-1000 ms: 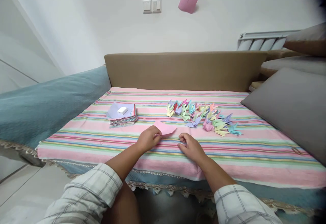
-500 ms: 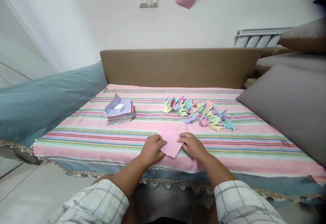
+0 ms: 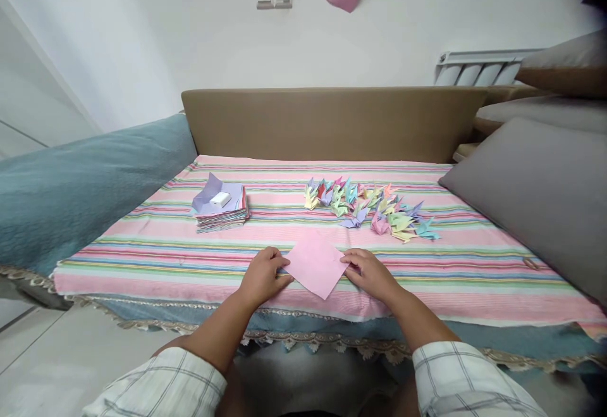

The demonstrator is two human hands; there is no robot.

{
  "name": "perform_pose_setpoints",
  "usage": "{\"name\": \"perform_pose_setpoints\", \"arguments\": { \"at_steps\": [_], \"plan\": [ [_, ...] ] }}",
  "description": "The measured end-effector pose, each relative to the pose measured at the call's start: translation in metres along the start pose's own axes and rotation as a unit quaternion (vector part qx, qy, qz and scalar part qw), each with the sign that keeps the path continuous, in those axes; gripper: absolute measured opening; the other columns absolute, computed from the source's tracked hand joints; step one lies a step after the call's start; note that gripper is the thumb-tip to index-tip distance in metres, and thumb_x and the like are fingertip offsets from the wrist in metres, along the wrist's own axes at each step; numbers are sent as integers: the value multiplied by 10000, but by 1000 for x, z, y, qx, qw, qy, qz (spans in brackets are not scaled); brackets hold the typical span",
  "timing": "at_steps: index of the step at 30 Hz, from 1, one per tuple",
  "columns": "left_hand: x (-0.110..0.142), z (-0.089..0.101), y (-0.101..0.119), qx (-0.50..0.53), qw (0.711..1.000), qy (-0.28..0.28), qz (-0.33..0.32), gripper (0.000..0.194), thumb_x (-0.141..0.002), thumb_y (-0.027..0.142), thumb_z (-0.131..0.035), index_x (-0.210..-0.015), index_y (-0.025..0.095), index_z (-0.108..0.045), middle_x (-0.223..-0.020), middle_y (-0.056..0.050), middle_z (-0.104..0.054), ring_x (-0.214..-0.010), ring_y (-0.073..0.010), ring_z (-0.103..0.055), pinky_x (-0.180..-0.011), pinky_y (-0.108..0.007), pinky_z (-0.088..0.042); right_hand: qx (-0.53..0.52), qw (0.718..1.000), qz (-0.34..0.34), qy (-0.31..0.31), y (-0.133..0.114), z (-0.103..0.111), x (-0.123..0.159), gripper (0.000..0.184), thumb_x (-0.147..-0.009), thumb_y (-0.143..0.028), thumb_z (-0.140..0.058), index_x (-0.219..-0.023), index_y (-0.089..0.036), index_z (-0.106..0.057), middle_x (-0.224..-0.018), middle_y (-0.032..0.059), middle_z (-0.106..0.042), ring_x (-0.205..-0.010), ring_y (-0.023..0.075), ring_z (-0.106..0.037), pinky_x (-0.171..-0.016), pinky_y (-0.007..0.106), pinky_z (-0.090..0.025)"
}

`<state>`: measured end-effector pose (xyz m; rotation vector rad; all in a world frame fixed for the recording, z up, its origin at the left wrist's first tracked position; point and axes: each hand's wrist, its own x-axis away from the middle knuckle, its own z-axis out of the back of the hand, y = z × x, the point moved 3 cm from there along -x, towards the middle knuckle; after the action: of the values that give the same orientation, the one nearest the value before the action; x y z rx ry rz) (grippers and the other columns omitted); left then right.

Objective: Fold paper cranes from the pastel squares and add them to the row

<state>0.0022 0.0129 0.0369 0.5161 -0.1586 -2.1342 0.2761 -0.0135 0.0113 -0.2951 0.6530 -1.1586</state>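
Note:
A square sheet of pink origami paper (image 3: 317,265) lies on the striped cloth with one corner pointing toward me. At its left corner, my left hand (image 3: 266,276) has curled fingers, the thumb a little below the index fingertip. My right hand (image 3: 371,273) grips the opposite corner between thumb and bent index finger. Beyond the sheet stand several folded paper cranes (image 3: 353,205) in many colours. To the left rests a stack of coloured paper (image 3: 222,219), its top purple sheet curled up, with a small white block (image 3: 220,200) on it.
The striped cloth (image 3: 156,249) covers a sofa seat with a brown backrest (image 3: 332,124). Grey cushions (image 3: 535,195) pile up at the right, near a small brown item (image 3: 531,264). A blue-covered armrest (image 3: 95,183) borders the left side.
My left hand has moved left, from over the sheet to its left corner, and more of the pink paper shows. My right hand has shifted slightly right. The view has turned slightly.

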Motion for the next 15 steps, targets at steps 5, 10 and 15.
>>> {"name": "perform_pose_setpoints", "arguments": {
  "at_steps": [5, 10, 15],
  "plan": [
    [-3, -3, -3, -6, 999, 33, -8, 197, -777, 248, -597, -936, 204, -706, -920, -73, -595, -869, -207, -552, -767, -340, -448, 3, 1000, -16, 10, -3, -2, 1, 261, -782, -217, -532, -1004, -206, -669, -1095, 75, -628, -1022, 218, -548, -911, 376, -428],
    [-9, -10, -4, 1, 998, 54, -16, 180, -789, 193, -571, -893, 208, -717, -888, -66, -597, -844, -196, -554, -745, -331, -445, 1, 999, -44, 24, -2, -4, 5, 236, -782, -217, -533, -970, -210, -676, -1074, 71, -637, -1014, 216, -553, -907, 377, -429],
    [-9, -10, -7, 17, 998, 61, -13, 140, -779, 190, -595, -854, 208, -712, -884, -59, -591, -840, -194, -550, -742, -327, -443, 5, 998, -58, 30, -1, -3, 11, 208, -802, -275, -543, -945, -209, -679, -1037, 74, -644, -1002, 215, -559, -905, 381, -431]
  ]
}}
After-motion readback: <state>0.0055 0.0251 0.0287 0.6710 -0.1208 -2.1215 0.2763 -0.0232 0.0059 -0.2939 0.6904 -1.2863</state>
